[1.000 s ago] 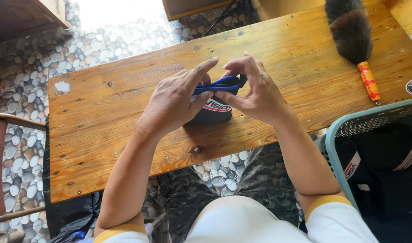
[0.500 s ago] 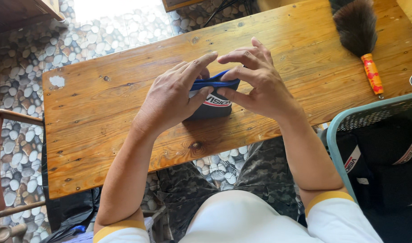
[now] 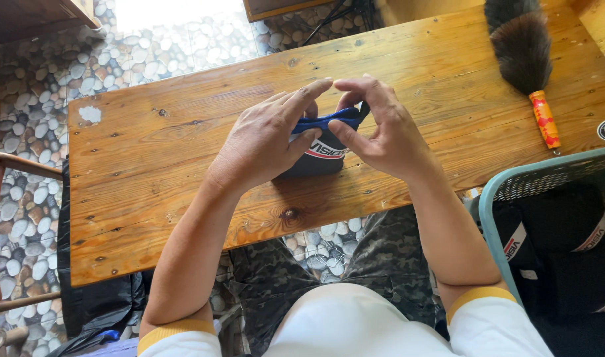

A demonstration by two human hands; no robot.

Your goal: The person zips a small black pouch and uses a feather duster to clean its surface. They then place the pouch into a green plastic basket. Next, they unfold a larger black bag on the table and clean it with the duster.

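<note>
Both hands meet over the middle of the wooden worktop (image 3: pixel 183 172), forearms reaching in from the near edge. The left hand (image 3: pixel 263 142) lies palm-down over a dark folded garment (image 3: pixel 319 158), fingers stretched toward the right hand (image 3: pixel 381 129), whose thumb and bent fingers pinch the garment's blue band (image 3: pixel 325 122). Both hands are closed on the garment. Most of it is hidden under the left palm; how it is folded cannot be made out. Its band runs left to right along the worktop. Right of the garment lies a feather duster (image 3: pixel 524 53), and a teal basket (image 3: pixel 514 192) is cut off at the frame's edge.
</note>
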